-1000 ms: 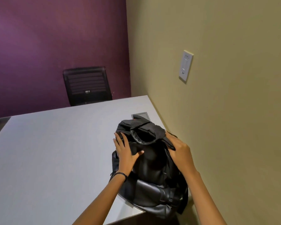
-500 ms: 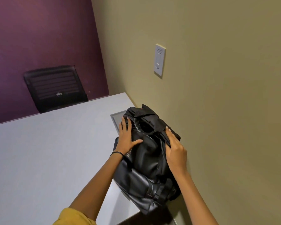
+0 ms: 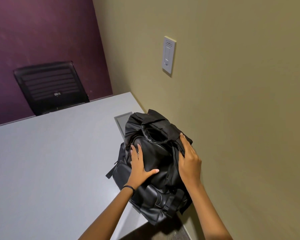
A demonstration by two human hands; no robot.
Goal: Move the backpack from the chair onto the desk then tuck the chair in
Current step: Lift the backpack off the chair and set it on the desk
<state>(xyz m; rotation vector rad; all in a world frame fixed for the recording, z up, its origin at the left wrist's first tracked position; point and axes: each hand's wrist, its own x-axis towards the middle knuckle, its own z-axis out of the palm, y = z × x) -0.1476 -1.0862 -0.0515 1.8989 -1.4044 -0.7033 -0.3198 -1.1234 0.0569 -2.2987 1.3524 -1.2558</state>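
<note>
The black backpack (image 3: 156, 153) lies on the grey desk (image 3: 50, 161) at its near right corner, against the olive wall. Its bottom end hangs a little over the desk's near edge. My left hand (image 3: 139, 168) presses on the bag's left front with fingers spread and thumb across the leather. My right hand (image 3: 189, 161) clasps the bag's right side over a strap, so the bag is held between both hands. A black mesh-back chair (image 3: 50, 87) stands behind the desk's far edge; no other chair is in view.
A grey panel (image 3: 121, 121) is set into the desk just beyond the backpack. A white wall switch (image 3: 168, 55) sits on the olive wall above it. A purple wall closes the far side. Dark floor (image 3: 171, 234) shows below the desk corner.
The backpack has shifted closer to the wall and a little farther onto the desk. My left hand has slid lower on its front. My view has swung right.
</note>
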